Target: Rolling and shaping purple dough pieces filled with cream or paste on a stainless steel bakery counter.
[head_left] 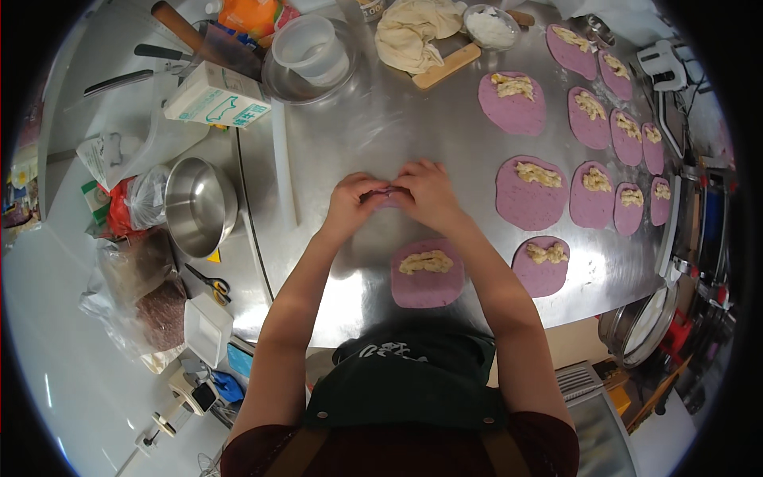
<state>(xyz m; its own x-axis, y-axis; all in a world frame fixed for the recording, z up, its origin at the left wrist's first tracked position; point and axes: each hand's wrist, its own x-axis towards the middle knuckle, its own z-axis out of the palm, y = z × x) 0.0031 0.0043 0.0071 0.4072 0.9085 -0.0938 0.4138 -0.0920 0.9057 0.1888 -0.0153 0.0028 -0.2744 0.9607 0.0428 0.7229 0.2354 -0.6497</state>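
My left hand [354, 203] and my right hand [430, 195] meet over the middle of the steel table, both with curled fingers. Between them they grip a piece of purple dough [389, 200], mostly hidden under the fingers. Closer to me, beside my right forearm, a flat purple dough round [427, 292] carries a strip of pale yellow filling [427, 261]. Right of my right forearm lies another filled dough round [540, 276]. Farther right, several more rounds, such as a large dough round [531, 206], bear the same filling.
A white rod [284, 167] lies left of my hands. Beyond it stand a milk-type carton [214, 99] and a clear plastic tub [310, 48] in a metal pan. A steel bowl [200, 208] and scissors [211, 284] are at left. A cloth [413, 32] and a scraper [447, 67] lie at the back.
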